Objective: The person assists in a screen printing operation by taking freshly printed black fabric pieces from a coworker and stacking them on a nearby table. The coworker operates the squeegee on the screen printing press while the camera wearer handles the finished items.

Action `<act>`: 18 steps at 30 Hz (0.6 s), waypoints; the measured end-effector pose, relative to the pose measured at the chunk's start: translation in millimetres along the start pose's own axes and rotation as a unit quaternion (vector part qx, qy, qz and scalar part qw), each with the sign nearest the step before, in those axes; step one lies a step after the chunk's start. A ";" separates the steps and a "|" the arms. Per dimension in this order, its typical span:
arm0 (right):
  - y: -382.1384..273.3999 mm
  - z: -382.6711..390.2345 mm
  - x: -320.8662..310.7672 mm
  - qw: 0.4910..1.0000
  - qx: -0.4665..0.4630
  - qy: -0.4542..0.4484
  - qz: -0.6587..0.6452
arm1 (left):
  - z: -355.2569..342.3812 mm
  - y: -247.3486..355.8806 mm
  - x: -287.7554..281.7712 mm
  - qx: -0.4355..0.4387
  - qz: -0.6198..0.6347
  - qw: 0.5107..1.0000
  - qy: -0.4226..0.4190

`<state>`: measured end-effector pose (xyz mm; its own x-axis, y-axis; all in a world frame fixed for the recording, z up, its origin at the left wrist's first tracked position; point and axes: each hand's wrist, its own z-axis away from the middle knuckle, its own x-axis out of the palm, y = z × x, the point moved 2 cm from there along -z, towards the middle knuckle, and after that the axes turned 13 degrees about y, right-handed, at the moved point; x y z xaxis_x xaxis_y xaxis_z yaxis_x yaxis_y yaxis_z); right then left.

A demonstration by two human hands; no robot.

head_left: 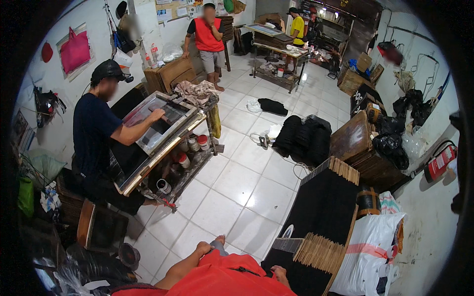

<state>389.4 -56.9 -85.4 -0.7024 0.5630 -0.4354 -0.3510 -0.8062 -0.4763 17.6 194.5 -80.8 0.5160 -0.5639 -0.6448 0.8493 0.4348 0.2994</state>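
My left hand point(203, 248) rests by the knee of my grey shorts, its fingers lying over the leg with nothing seen in them. At the lower middle, my right hand point(280, 273) hangs beside the near end of a long row of stacked boards. Its fingers are bent and partly hidden, so whether they pinch anything cannot be made out. Black cloth point(326, 203) covers the boards, and their thin brown edges point(322, 252) fan out in two bunches. A white oval object point(288, 231) lies at the left edge of the row.
At left a co-worker in dark clothes leans over a screen-printing frame point(160, 123) on a slanted table, with paint tubs point(203, 142) beneath. Black bundles point(302, 139) and a cable lie on the tiled floor point(217, 207). A white sack point(368, 246) stands at right. Other people stand farther back.
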 end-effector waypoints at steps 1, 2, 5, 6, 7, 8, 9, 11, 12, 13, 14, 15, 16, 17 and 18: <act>-0.1 0.0 0.8 0.999 -0.006 0.005 0.034 | -2.8 -2.3 1.8 0.007 0.005 1.000 0.003; 0.0 0.2 2.5 1.000 -0.016 0.002 0.022 | -5.6 -4.5 3.5 0.010 0.009 1.000 0.005; 1.5 1.1 6.6 1.000 -0.001 0.028 0.009 | -10.8 -7.2 4.2 0.018 -0.009 1.000 0.022; 1.7 2.5 6.8 1.000 0.005 0.024 0.004 | -10.7 -6.0 2.7 0.035 -0.028 0.999 0.021; 1.3 4.3 6.7 1.000 0.011 0.021 -0.002 | -9.8 -4.2 0.2 0.043 -0.052 0.998 0.008; -0.5 5.8 6.7 1.000 0.003 0.021 0.000 | -8.1 -1.5 -3.1 0.053 -0.078 0.996 -0.005; -2.3 7.4 6.6 1.000 -0.004 0.021 0.002 | -3.9 -0.4 -7.0 0.037 -0.050 0.998 0.003; -6.9 8.5 7.9 0.999 -0.016 0.022 0.018 | 5.8 1.5 -14.3 0.007 -0.003 1.000 0.015; -9.6 8.2 9.4 0.999 -0.019 0.024 0.031 | 8.7 3.5 -17.5 0.007 0.000 1.000 0.015; -11.7 7.4 10.6 0.999 -0.014 0.032 0.042 | 11.1 4.7 -19.9 0.005 -0.001 1.000 0.013; -14.7 6.5 12.9 0.998 -0.026 0.026 0.057 | 12.5 5.4 -21.9 0.003 -0.001 1.000 0.011; -17.8 5.8 15.2 0.997 -0.029 0.026 0.068 | 13.1 5.6 -23.3 0.003 0.005 1.000 0.011; -20.6 5.6 16.7 0.996 -0.020 0.034 0.081 | 12.7 5.3 -24.3 0.003 0.012 1.000 0.012; -24.5 6.5 18.2 0.996 -0.029 0.016 0.084 | 11.7 4.1 -25.0 0.003 0.019 1.000 0.013; -28.3 8.2 18.8 0.996 -0.027 0.006 0.088 | 10.2 2.3 -25.4 0.005 0.016 1.000 0.015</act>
<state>381.0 -25.0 -73.8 -0.7423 0.4166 -0.5249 -0.1889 -0.8816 -0.4326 7.6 202.7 -56.5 0.5402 -0.5285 -0.6548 0.8331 0.4457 0.3276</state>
